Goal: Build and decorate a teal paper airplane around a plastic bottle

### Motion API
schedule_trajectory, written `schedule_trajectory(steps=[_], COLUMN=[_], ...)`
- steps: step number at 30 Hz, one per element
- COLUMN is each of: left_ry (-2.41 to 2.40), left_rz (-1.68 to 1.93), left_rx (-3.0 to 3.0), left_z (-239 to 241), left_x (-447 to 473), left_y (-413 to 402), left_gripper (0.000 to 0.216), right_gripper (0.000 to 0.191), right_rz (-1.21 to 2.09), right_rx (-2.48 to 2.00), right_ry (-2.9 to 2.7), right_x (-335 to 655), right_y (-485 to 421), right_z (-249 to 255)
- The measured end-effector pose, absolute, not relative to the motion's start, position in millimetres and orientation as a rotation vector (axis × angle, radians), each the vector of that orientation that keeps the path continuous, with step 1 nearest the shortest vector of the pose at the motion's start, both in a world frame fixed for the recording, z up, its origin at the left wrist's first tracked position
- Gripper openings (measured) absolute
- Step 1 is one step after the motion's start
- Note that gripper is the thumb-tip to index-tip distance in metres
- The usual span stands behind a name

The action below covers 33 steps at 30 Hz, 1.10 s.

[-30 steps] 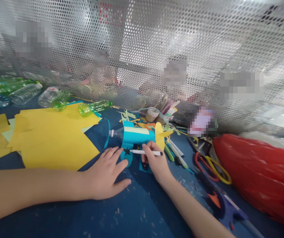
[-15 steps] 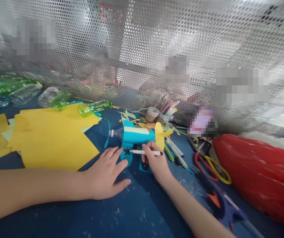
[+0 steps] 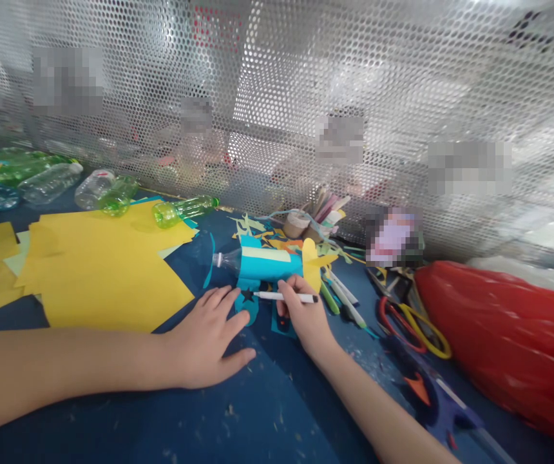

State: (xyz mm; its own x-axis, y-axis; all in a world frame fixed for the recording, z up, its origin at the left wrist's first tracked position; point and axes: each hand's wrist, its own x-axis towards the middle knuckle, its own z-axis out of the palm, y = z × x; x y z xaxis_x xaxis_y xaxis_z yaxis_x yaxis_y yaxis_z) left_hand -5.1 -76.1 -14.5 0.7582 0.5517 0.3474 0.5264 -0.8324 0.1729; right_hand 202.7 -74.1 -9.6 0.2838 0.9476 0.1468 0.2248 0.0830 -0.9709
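Note:
My right hand [image 3: 303, 312] is closed round a white marker [image 3: 272, 296], whose tip points left at a black star [image 3: 247, 294]. The star lies on a blue paper wing [image 3: 247, 314] that sticks out from a plastic bottle [image 3: 229, 260] wrapped in blue paper. A pale strip [image 3: 265, 254] runs along the wrap, and yellow paper fins [image 3: 310, 264] sit at the bottle's right end. With fingers spread, my left hand [image 3: 214, 341] rests flat on the table, its fingertips at the wing's left edge.
Yellow paper sheets [image 3: 107, 267] are stacked at left, a green bottle [image 3: 185, 211] at their far edge. Several bottles [image 3: 49, 182] lie farther left. Markers [image 3: 344, 296], scissors [image 3: 410, 328], a glue gun [image 3: 446, 399] and a red plastic bag [image 3: 504, 341] are at right. A perforated metal screen [image 3: 277, 96] stands behind.

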Motion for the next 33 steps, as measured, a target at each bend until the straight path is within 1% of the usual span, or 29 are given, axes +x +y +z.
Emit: schedule_trajectory(steps=[10, 18, 23, 27, 33], left_ry=[0.892, 0.894, 0.889, 0.894, 0.898], left_rz=[0.600, 0.557, 0.598, 0.585, 0.617], left_rx=[2.878, 2.905, 2.892, 2.880, 2.832], left_z=[-14.3, -13.5, -14.7, -14.7, -16.8], left_x=[-4.8, -4.9, -5.8, -6.1, -5.3], left_y=[-76.3, -76.2, -75.5, -75.4, -74.8], left_gripper=[0.047, 0.047, 0.048, 0.050, 0.052], right_gripper=[0.031, 0.033, 0.035, 0.035, 0.038], right_rz=[0.758, 0.591, 0.572, 0.587, 0.443], right_rx=[-1.393, -1.281, -1.193, -1.216, -1.188], right_ry=[-1.159, -0.957, -0.876, -0.868, -0.917], right_x=[201.5, 201.1, 205.4, 205.1, 204.7], right_y=[-76.3, -82.0, -84.0, -86.7, -91.7], right_z=[-7.0, 1.2, -1.6, -1.3, 14.4])
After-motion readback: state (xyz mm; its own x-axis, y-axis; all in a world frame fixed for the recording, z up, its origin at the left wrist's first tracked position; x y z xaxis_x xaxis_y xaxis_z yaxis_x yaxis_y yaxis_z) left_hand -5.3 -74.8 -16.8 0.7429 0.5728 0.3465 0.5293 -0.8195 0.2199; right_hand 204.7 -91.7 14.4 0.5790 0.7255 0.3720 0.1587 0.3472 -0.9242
